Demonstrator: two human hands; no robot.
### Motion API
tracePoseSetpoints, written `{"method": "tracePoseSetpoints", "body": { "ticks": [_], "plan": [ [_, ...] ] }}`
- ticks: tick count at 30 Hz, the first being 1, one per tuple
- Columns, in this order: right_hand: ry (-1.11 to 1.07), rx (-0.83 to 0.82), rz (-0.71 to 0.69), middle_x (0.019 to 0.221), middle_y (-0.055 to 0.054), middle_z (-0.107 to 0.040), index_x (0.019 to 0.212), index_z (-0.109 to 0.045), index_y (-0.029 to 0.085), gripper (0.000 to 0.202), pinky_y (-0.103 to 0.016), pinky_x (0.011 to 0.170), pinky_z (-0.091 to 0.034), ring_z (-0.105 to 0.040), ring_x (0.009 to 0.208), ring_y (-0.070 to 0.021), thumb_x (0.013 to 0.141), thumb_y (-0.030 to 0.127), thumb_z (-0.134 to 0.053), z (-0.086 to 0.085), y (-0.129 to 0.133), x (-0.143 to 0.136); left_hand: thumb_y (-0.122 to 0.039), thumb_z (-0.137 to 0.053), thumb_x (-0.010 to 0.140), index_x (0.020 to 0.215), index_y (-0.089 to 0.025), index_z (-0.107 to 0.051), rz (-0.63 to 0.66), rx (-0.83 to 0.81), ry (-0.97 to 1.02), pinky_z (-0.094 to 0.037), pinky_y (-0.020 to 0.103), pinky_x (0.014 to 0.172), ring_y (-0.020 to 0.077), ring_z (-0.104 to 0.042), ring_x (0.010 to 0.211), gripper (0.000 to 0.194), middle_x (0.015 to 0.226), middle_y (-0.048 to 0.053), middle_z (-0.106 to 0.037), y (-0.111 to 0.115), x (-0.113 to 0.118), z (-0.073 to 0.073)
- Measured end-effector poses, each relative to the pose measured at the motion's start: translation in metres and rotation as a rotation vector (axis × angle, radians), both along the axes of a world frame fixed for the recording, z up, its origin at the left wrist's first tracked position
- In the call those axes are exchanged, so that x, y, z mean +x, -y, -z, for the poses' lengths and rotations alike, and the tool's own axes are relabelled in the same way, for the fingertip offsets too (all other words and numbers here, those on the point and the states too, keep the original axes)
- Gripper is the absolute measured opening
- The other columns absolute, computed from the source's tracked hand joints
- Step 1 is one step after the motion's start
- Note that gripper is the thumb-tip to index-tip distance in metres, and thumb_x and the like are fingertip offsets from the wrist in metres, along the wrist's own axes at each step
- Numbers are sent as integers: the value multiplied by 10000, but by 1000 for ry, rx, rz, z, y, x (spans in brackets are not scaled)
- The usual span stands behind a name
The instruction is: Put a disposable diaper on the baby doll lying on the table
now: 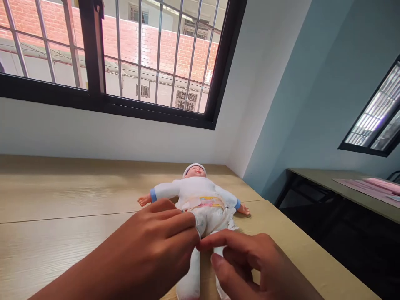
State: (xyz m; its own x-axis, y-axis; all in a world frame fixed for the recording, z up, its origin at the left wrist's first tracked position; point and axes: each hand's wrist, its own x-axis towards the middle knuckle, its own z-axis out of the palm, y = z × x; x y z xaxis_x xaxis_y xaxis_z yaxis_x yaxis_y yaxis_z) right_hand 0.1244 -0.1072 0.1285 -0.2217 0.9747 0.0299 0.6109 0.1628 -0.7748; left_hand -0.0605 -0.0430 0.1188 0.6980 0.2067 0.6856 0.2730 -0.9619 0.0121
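A baby doll (195,187) in a white top with blue cuffs and a white cap lies on its back, legs toward me. Around its hips is a white diaper (212,218) with a printed yellow and pink waistband. My left hand (162,246) is closed at the diaper's leg edge on the left side, its fingertips hidden behind the knuckles. Over the doll's legs, my right hand (250,264) has its index finger stretched out to the left hand's fingers. The right thumb stands apart from that finger, and nothing shows between them.
The doll lies on a light wooden table (78,196) with a seam across it. Behind stands a white wall below a barred window (156,54). On the right, past the table's edge, is another table (328,179) bearing pink sheets (375,187).
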Motion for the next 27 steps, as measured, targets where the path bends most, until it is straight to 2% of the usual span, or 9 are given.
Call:
{"method": "tracePoseSetpoints", "body": {
  "ticks": [5,11,14,17,19,21,22,24,27],
  "plan": [
    [-11,-69,-15,520,68,-391,1110,-664,184,311,-201,488,-329,-408,486,-92,829,221,-537,-7,2,-7,-13,-470,855,756,-189,-634,-62,139,56,-501,300,776,147,-614,649,261,683,1,-617,-3,-1,4],
    [-16,-10,30,585,59,-458,1109,-628,235,294,-206,550,-370,-463,570,-107,848,177,-506,-6,-3,0,-1,-419,837,745,-189,-581,-123,188,42,-472,334,802,136,-555,604,264,653,-19,-583,2,1,2],
    [47,59,46,628,58,-495,1097,-587,259,239,-218,538,-359,-475,588,-117,890,225,-472,2,-31,24,-23,-382,856,682,-179,-512,-179,170,6,-471,351,731,144,-502,580,267,630,-11,-554,-3,8,7],
    [295,232,209,665,34,-542,1015,-587,209,172,-260,573,-352,-511,632,-147,871,239,-498,16,-74,60,-71,-356,902,685,-175,-510,-243,32,-126,-472,346,673,167,-522,622,287,656,7,-576,-21,18,22],
    [421,212,236,806,-22,-626,953,-605,180,143,-288,637,-385,-561,734,-179,863,235,-508,27,-101,85,-123,-391,934,794,-180,-581,-290,-98,-231,-491,367,739,193,-594,749,244,796,23,-652,-38,26,36],
    [419,149,145,958,-74,-651,926,-627,167,130,-305,719,-423,-590,873,-215,845,236,-553,38,-120,104,-214,-454,956,1035,-208,-615,-300,-171,-285,-498,384,832,223,-624,972,179,1121,49,-665,-55,33,52],
    [388,120,88,1001,-84,-653,922,-634,166,125,-306,745,-435,-595,912,-221,839,225,-562,42,-126,110,-272,-475,963,1166,-226,-584,-317,-205,-313,-494,391,882,240,-595,1099,235,1266,61,-614,-62,37,60],
    [340,88,2,1021,-89,-658,919,-643,165,122,-306,769,-451,-604,937,-225,820,193,-577,50,-134,117,-389,-472,971,1339,-231,-484,-385,-242,-350,-476,423,955,273,-517,1248,401,1417,91,-510,-72,44,71],
    [349,89,-39,994,-90,-673,913,-651,158,145,-316,763,-461,-618,911,-235,779,148,-598,57,-138,117,-528,-419,964,1431,-161,-398,-516,-272,-417,-424,502,1036,340,-398,1362,594,1483,151,-422,-78,59,78]
  ]
}}
